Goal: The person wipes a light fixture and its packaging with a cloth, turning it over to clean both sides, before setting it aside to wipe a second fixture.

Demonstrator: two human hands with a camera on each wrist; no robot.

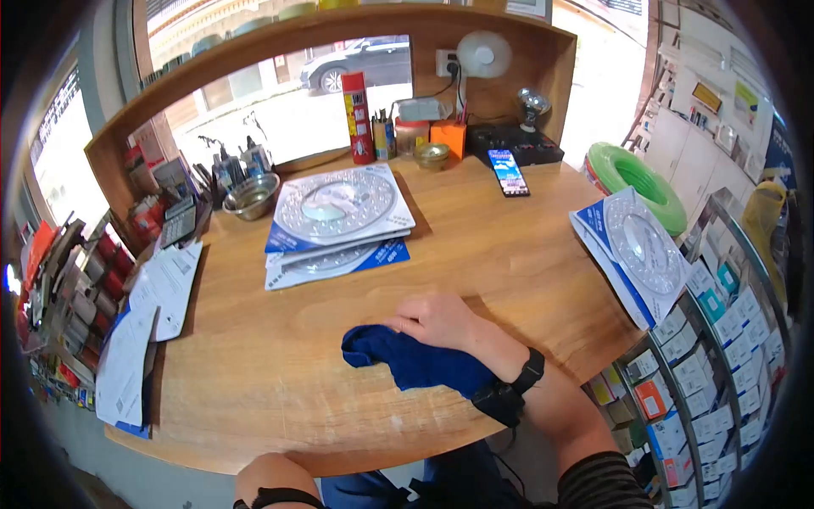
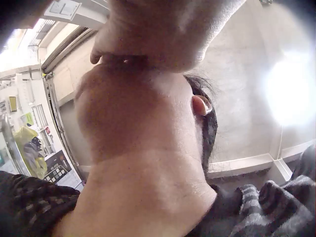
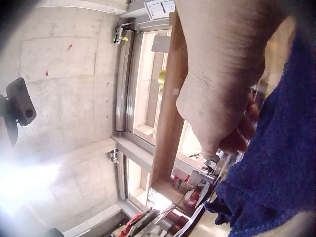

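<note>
On the wooden table lies a bunched dark blue cloth near the front edge. My right hand lies on top of it with the fingers curled into the fabric. The right wrist view shows the same hand from below, fingertips bent against the blue cloth. In the head view only my left wrist with its strap shows at the bottom edge. The left wrist view has the heel of my left hand up against the chin, with the fingers hidden.
A stack of round lamp panels in blue-white packs lies mid-table, another pack at the right edge. A phone, a red spray can, a metal bowl, papers and a green wire coil ring the table. Shelves of boxes stand at the right.
</note>
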